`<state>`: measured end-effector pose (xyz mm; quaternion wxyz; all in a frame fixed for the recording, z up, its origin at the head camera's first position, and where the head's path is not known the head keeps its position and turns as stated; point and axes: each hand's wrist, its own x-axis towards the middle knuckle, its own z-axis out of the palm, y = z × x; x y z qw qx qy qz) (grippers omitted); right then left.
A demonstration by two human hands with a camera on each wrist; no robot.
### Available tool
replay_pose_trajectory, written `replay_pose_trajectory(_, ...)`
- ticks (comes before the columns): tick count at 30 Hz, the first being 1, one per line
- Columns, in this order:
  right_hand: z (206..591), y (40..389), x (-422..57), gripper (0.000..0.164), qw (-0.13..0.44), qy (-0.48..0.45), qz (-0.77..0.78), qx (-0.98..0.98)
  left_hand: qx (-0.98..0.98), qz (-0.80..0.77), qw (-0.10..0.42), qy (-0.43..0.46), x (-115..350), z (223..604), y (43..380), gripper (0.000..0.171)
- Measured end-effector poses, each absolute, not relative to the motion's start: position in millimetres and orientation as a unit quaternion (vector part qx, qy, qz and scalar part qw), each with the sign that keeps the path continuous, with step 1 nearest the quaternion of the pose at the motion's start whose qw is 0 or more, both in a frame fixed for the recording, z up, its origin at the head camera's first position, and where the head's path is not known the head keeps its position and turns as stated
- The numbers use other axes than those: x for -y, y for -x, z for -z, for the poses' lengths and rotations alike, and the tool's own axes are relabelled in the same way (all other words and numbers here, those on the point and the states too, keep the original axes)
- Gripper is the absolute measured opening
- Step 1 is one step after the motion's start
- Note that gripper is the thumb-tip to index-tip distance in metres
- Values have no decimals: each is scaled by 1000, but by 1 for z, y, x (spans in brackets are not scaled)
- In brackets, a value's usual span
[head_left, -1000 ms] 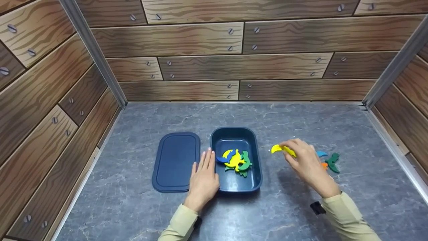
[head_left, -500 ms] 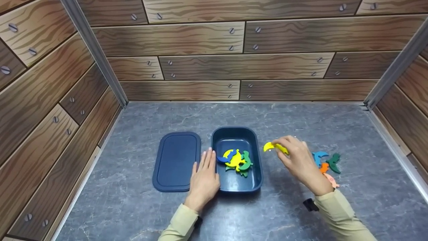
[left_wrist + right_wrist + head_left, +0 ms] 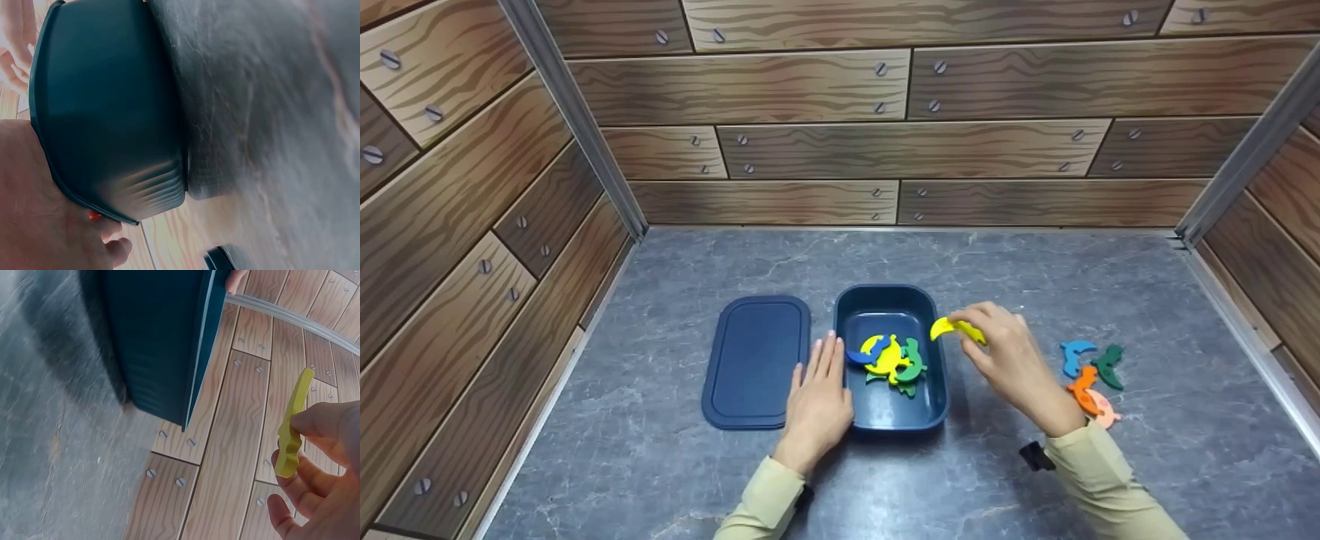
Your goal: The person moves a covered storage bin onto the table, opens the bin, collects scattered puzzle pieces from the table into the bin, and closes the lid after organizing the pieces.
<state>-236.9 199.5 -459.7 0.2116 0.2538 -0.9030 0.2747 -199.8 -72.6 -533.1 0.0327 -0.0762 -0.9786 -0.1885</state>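
My right hand point(image 3: 1006, 352) pinches a yellow crescent-shaped toy piece point(image 3: 292, 427) between thumb and fingers. In the head view that piece overlaps the right rim of a dark blue box point(image 3: 891, 420), and in the right wrist view it is held up above the rim's height. My left hand point(image 3: 819, 405) lies with straight fingers along the box's left rim. Inside the box, a round yellow piece point(image 3: 879, 361) lies among a blue piece point(image 3: 870, 351) and green pieces point(image 3: 913, 361), partly covering one another.
The dark blue lid point(image 3: 756, 364) lies flat left of the box. To the right on the grey table point(image 3: 675, 480) are a light blue piece point(image 3: 1075, 355), a dark green piece point(image 3: 1108, 366), an orange piece point(image 3: 1083, 391) and a pink piece point(image 3: 1102, 409). Wood-patterned walls point(image 3: 810, 154) enclose the table.
My right hand has moved left with the yellow piece, from over the table to the box's right rim, uncovering the loose pieces at right. My left hand has stayed in place.
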Motion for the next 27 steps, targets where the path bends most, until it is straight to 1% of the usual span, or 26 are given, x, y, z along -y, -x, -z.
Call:
replay_pose_trajectory(21,456,242,-167,23,179,-275,-275,904,978,191,37,80,73,533,200,65)
replay_pose_trajectory(27,460,245,-159,23,180,-296,-284,894,977,193,38,81,72,533,200,64)
